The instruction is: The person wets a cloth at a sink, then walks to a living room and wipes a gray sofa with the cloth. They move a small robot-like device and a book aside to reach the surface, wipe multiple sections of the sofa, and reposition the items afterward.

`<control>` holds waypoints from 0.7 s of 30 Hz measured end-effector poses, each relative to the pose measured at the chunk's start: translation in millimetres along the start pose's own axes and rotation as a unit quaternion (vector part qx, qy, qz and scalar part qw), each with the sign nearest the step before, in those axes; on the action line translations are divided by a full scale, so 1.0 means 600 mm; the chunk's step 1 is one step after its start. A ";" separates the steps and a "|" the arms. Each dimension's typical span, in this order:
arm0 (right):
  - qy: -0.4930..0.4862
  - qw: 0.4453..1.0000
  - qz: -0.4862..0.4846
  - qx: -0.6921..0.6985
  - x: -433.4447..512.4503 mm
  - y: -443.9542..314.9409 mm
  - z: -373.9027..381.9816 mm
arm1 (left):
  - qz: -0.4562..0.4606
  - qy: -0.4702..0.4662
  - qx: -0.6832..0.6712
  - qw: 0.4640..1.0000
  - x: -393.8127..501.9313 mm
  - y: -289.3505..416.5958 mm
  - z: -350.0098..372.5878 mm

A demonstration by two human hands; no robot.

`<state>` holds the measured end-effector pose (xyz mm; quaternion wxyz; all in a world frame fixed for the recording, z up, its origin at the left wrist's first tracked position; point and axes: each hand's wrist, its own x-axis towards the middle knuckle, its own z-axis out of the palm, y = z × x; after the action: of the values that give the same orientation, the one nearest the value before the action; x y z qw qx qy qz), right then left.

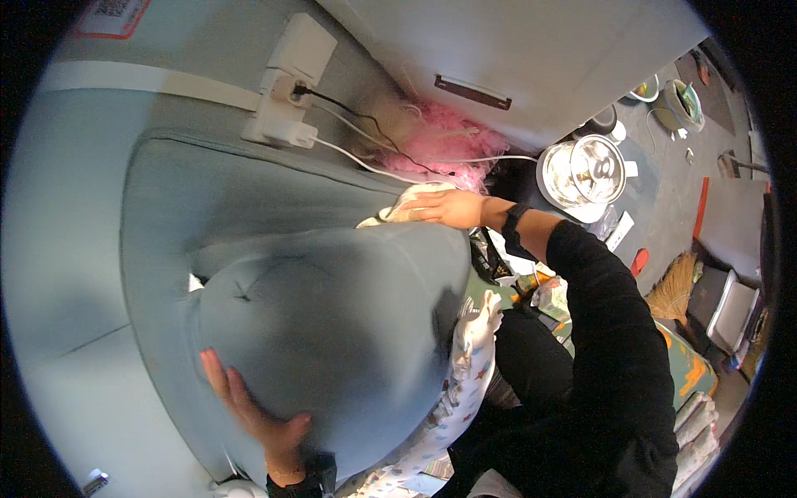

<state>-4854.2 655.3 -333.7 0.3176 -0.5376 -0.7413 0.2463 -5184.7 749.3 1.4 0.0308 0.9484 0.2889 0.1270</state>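
Observation:
Before me is a large grey-blue padded cushion (324,311) with a tuft in its surface. Behind it rises a matching upholstered back panel (162,249) along the wall. My right hand (445,208) lies flat over a pale folded cloth (398,211), pressing it on the cushion's far edge beside the back panel. At the cushion's near left side is my left hand (255,411), slightly blurred, with fingers and thumb apart and nothing in it. Whether its palm bears fully on the cushion is hard to tell. A white patterned fabric roll (470,367) runs along the cushion's right edge.
A wall socket block (289,93) with plugged-in cords sits above the back panel. Pink fluffy material (448,143) lies below a white cabinet (529,50). To the right stand a glass-lidded electric pot (585,171), packets (551,295), a straw broom (675,286) and a bin (679,106).

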 end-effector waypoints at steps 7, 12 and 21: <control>0.209 0.946 0.229 0.096 -0.036 -0.098 -0.017 | 0.028 0.004 0.000 1.000 0.003 -0.008 0.009; 0.358 0.663 0.271 0.599 -0.033 -0.139 -0.019 | 0.030 0.009 0.013 0.999 -0.005 -0.019 0.016; 0.374 0.757 0.434 0.315 0.006 0.028 0.115 | 0.054 0.056 0.024 0.997 -0.039 -0.067 0.054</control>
<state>-4894.8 662.3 -391.7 0.5797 -0.7208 -0.1315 0.3566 -5216.6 770.2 -40.4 -0.0153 0.9545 0.2413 0.1744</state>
